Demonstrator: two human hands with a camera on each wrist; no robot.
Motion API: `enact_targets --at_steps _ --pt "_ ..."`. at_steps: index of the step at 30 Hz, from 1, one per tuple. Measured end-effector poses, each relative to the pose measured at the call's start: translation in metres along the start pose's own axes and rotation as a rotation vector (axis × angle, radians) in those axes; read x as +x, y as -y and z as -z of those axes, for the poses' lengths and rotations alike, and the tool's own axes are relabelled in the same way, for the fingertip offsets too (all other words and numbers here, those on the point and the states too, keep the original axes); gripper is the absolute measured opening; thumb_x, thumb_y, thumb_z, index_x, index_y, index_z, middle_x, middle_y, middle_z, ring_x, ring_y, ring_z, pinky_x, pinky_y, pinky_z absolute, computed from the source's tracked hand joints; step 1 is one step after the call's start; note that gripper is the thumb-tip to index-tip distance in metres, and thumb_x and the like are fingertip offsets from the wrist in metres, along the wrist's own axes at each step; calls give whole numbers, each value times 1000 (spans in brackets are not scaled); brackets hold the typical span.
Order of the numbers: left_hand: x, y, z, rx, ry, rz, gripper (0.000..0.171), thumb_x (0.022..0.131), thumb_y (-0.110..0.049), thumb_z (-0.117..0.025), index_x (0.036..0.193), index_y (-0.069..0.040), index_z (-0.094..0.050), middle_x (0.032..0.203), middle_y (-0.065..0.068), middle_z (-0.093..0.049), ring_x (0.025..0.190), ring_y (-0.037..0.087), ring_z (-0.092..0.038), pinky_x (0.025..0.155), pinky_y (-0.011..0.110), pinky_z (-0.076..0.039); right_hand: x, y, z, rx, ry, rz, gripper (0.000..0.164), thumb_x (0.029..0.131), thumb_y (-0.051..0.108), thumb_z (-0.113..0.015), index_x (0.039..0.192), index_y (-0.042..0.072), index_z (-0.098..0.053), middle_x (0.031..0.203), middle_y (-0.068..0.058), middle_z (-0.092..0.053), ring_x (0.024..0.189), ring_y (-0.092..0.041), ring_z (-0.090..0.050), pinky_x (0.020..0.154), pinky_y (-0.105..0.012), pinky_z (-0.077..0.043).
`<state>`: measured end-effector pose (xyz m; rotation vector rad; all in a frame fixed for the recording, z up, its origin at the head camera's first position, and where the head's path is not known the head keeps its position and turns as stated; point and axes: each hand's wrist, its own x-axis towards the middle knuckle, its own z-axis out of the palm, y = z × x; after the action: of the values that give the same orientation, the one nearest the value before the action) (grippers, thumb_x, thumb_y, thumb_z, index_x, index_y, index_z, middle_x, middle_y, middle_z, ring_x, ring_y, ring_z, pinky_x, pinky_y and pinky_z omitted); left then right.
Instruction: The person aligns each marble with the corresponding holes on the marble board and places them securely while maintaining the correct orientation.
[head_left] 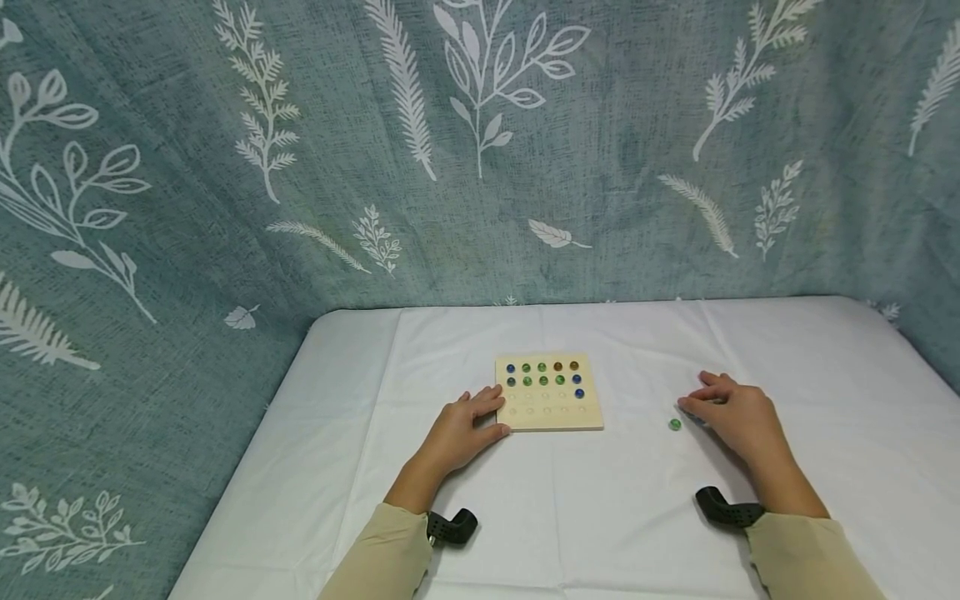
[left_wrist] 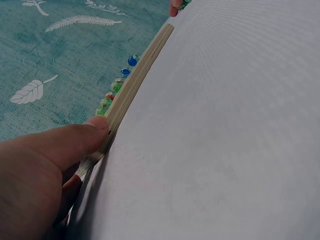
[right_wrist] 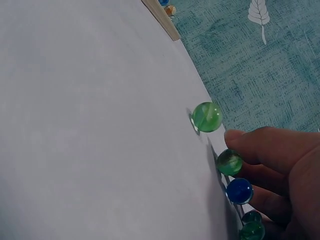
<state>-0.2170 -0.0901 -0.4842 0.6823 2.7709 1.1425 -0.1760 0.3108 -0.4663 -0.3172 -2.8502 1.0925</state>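
A pale wooden board (head_left: 551,422) with rows of shallow dimples lies on the white cloth. Blue, green and amber marbles fill its two back rows, and one blue marble (head_left: 579,394) sits at the right of the third row. My left hand (head_left: 459,432) rests at the board's left side, thumb by the near corner and fingers along the edge. Off to the right, my right hand (head_left: 741,418) bends over loose marbles, its thumb close above a green marble (right_wrist: 230,162). Below that lie a blue marble (right_wrist: 240,191) and more green ones (right_wrist: 252,230). Any fingertip contact is unclear.
A single green marble (head_left: 675,425) lies on the cloth just left of the right hand. The white-covered table (head_left: 622,517) meets a blue-green leaf-print curtain (head_left: 615,208) at the back and left. Black wrist devices (head_left: 452,527) sit at both cuffs.
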Motion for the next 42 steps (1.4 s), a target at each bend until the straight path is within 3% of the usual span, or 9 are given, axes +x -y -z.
enact_targets --at_steps 12,42 --pt "1 3 -1 10 -2 -12 55 88 -32 -74 136 -10 -60 149 -4 -48 140 14 -43 124 37 -25 -1 4 -2 12 17 -3 45 89 39 -71 107 -3 -74 151 -21 -39 144 -46 -26 113 -66 -26" --pt "1 2 0 0 6 -1 53 89 -31 -74 136 -11 -60 149 -6 -47 141 13 -42 124 36 -24 -2 0 -1 -38 31 46 53 88 47 -70 111 -1 -74 152 -26 -35 143 -49 -24 111 -71 -22"
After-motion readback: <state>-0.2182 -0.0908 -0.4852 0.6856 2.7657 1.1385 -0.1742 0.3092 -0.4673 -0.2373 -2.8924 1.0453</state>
